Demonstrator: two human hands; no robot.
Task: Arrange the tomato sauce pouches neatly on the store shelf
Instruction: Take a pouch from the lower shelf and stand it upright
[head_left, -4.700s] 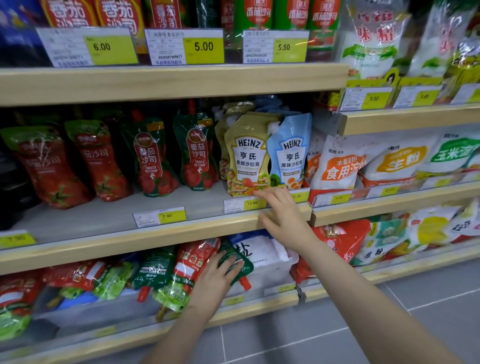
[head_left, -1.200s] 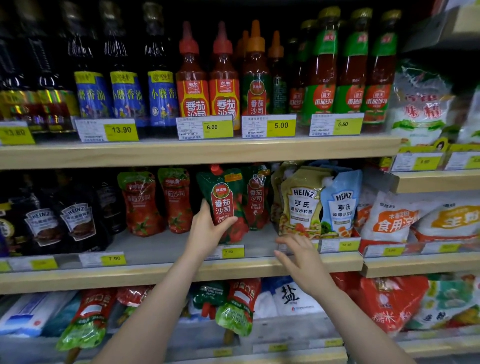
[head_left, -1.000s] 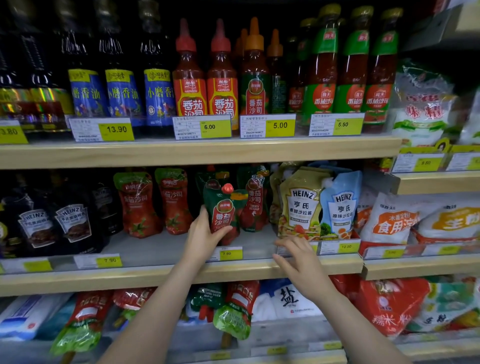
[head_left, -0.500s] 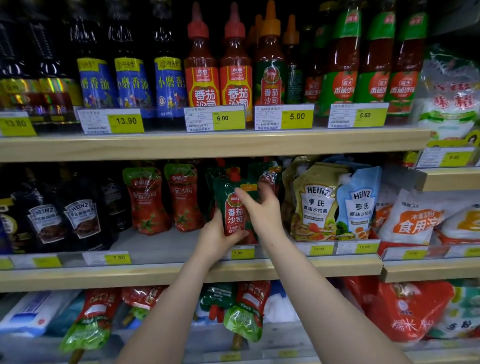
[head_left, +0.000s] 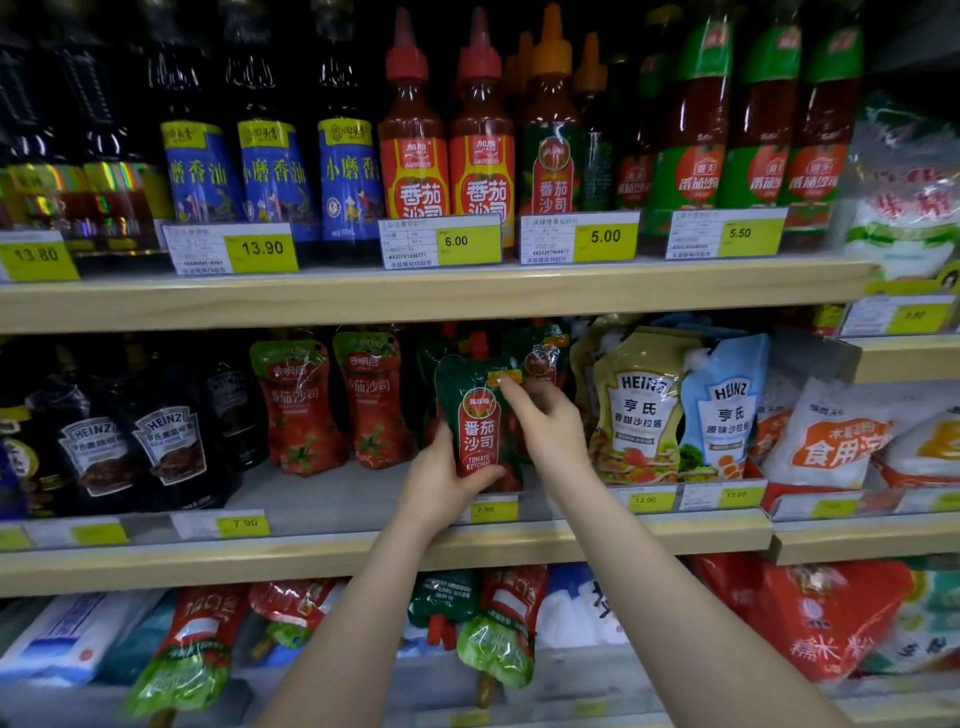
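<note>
A: Where's the pouch?

B: Green tomato sauce pouch stands upright near the front of the middle shelf, red cap up, base just behind the 7.90 price tag.

A: Hands?

B: Left hand is wrapped round the lower left of the pouch, thumb across the bottom of the label, the other fingers hidden behind it. Firm hold. Right hand is at the pouch's upper right; index fingertip touches the small orange sticker near the top, remaining fingers loosely curled, not closed on anything.

A: Room around it?

B: Left side: a gap, then two red pouches standing side by side. In front of those the shelf board is bare up to the lip. Further left, dark Heinz pouches. Right side is tight: another green pouch sits just behind the right hand, and the yellow Heinz pouch is near the wrist, with a blue Heinz pouch touching it.

A: Overhead?

B: Upper shelf edge sits above the cap with some clearance. More green pouches behind, partly hidden; can't tell contact.

A: Below?

B: Lower shelf has pouches lying flat and tilted, caps towards the front.
</note>
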